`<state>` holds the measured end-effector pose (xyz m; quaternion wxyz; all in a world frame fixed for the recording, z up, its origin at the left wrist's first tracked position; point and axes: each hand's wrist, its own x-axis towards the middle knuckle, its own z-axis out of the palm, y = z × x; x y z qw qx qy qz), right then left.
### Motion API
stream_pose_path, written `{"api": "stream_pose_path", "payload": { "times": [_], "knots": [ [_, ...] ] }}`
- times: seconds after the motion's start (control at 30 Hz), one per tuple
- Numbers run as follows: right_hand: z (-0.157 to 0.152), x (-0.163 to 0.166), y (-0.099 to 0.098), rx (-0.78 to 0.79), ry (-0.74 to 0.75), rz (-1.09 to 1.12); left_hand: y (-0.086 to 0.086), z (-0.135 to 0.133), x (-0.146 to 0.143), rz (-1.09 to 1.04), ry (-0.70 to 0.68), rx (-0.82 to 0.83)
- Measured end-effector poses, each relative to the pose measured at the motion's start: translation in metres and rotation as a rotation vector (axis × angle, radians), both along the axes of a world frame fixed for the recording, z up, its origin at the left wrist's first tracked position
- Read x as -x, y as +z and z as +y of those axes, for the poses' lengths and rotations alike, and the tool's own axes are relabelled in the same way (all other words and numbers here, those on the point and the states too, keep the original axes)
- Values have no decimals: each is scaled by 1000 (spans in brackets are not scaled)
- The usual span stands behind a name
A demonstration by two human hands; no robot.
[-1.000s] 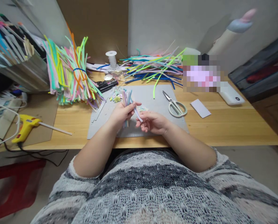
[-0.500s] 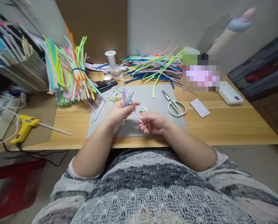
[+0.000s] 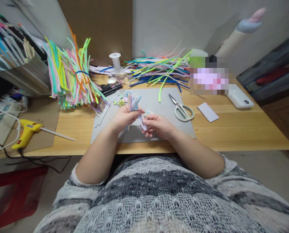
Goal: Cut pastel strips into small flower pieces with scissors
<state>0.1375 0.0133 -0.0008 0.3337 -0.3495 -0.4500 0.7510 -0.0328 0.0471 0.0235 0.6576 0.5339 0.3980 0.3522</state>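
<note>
My left hand (image 3: 123, 119) is closed round a small bundle of short pastel pipe cleaners (image 3: 132, 102) that fan upward out of the fist. My right hand (image 3: 158, 125) sits close beside it, its fingers pinched on the lower end of one pale piece (image 3: 142, 124) coming from that bundle. Both hands hover over a grey cutting mat (image 3: 156, 105) on the wooden desk (image 3: 236, 129). Small pastel flower shapes (image 3: 120, 101) lie on the mat just behind my left hand.
Scissors (image 3: 182, 108) lie on the mat's right part, a white card (image 3: 208, 112) beyond them. A big stack of coloured pipe cleaners (image 3: 71, 77) stands at left, another pile (image 3: 159, 69) at the back. A yellow glue gun (image 3: 26, 132), a thread spool (image 3: 115, 61) and a white device (image 3: 239, 98) also sit about.
My right hand has moved up and left, closer to my left hand, and now pinches the pale piece right under the bundle. The left hand has barely shifted.
</note>
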Motion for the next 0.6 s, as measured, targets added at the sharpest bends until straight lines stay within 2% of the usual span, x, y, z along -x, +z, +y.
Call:
{"api": "stream_pose_path", "payload": {
  "times": [0.13,0.3,0.6],
  "knots": [
    [1,-2,3,48,59,38,-2,1,2,-6,-33,-4],
    [-1,-2,4,52,54,37,-2,0,3,8,-49,-31],
    [-2,-3,1,-30,73,9,2,-1,0,6,-1,-36]
  ]
}}
